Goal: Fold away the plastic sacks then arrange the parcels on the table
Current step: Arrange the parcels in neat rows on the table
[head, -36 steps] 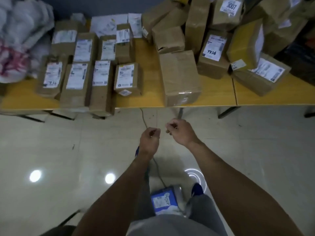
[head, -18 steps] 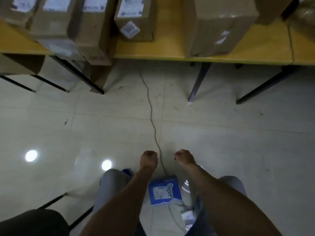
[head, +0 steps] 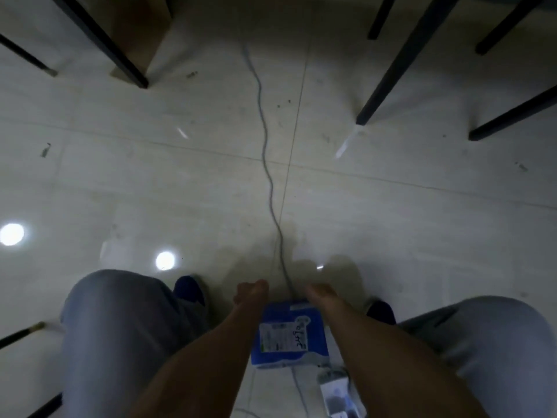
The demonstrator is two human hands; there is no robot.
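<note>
Both your hands hang just below the centre of the frame, flanking the far end of a blue parcel point(head: 291, 336) that lies on the floor point(head: 391, 221) between your knees point(head: 120, 327). Your left hand point(head: 251, 292) sits at the parcel's upper left corner with its fingers curled into a fist. The blur hides whether they touch the wrapping. Your right hand point(head: 321, 292) sits at the upper right corner, fingers turned down and away from the camera, so you cannot tell whether they are open or closed.

The parcel is a soft, pillow-shaped plastic mailer in glossy blue, with a white printed label and dark handwriting on its top face. Just below and to the right of it lies a small clear packet point(head: 337, 393) with dark contents. A thin grey cable point(head: 265, 140) snakes from the top centre down over the pale, shiny tiles to the parcel's far end. Black metal legs point(head: 388, 70) slant in at the upper right and upper left, and a brown cardboard box point(head: 141, 34) stands behind one at the upper left. Your grey trouser knees fill the lower corners, with dark blue shoes point(head: 188, 289) beside them.
</note>
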